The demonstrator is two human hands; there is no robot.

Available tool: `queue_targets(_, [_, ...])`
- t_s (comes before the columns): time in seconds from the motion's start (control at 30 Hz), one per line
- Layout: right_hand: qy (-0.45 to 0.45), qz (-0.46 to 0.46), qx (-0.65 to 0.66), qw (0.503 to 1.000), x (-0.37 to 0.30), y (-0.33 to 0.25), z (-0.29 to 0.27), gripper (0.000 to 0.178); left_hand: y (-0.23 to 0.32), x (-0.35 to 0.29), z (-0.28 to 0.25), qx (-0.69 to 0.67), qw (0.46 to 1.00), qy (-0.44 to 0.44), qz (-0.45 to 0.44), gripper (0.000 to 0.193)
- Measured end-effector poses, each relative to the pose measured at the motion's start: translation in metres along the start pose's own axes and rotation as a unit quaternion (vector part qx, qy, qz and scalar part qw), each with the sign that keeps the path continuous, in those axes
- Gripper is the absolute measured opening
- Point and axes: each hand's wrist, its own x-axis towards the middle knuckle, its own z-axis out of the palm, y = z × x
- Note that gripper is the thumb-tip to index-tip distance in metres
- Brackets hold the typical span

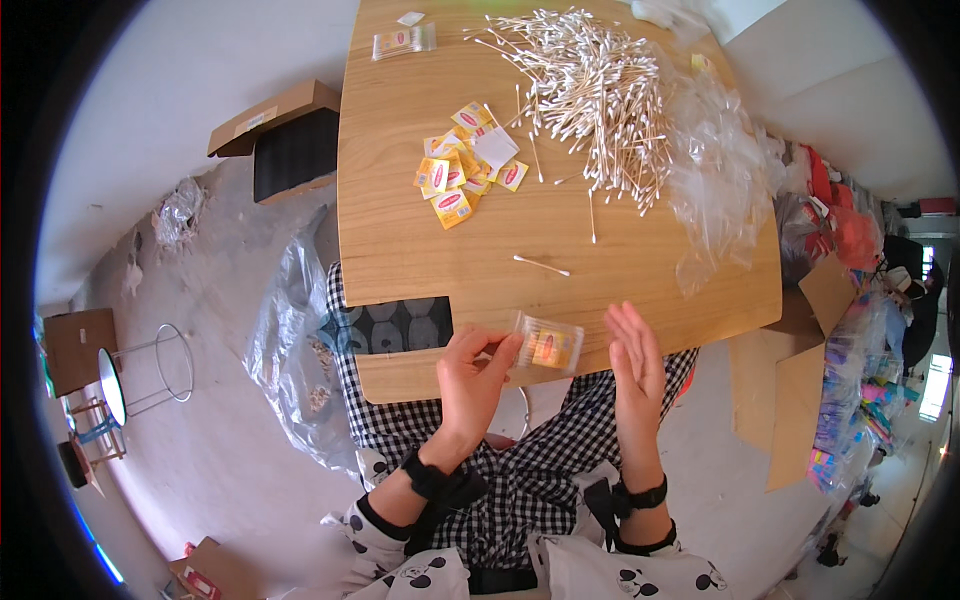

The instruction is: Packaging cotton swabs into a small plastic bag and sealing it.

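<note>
Packet (552, 346) pinched in the left hand (478, 375) sits over the near edge of the table (630, 275), long axis crosswise, right end dipping; fingers hide its lower-left corner. Right hand (636, 365) spreads flat.

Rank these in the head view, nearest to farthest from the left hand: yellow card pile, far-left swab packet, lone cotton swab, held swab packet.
1. Held swab packet: in the left hand.
2. Lone cotton swab: ahead, slightly right.
3. Yellow card pile: farther ahead.
4. Far-left swab packet: farthest ahead, left.
</note>
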Motion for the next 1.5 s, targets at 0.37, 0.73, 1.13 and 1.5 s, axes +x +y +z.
queue_targets(0.37, [0.053, -0.196, -0.550, 0.810, 0.063, 0.045, 0.062, 0.059, -0.006, 0.019, -0.006, 0.178, 0.979, -0.048, 0.081, 0.017])
queue_targets(0.73, [0.043, -0.208, -0.644, 0.735, 0.063, 0.044, 0.073, 0.060, -0.010, 0.018, -0.015, 0.164, 0.983, -0.056, 0.059, 0.019])
queue_targets(1.13, [0.061, -0.223, -0.639, 0.734, 0.059, 0.048, 0.075, 0.050, -0.011, 0.017, -0.021, 0.186, 0.975, -0.076, 0.093, 0.023])
queue_targets(1.5, [-0.045, -0.200, -0.261, 0.943, 0.034, 0.013, 0.043, 0.042, 0.015, 0.014, -0.023, 0.189, 0.959, -0.043, 0.209, 0.017])
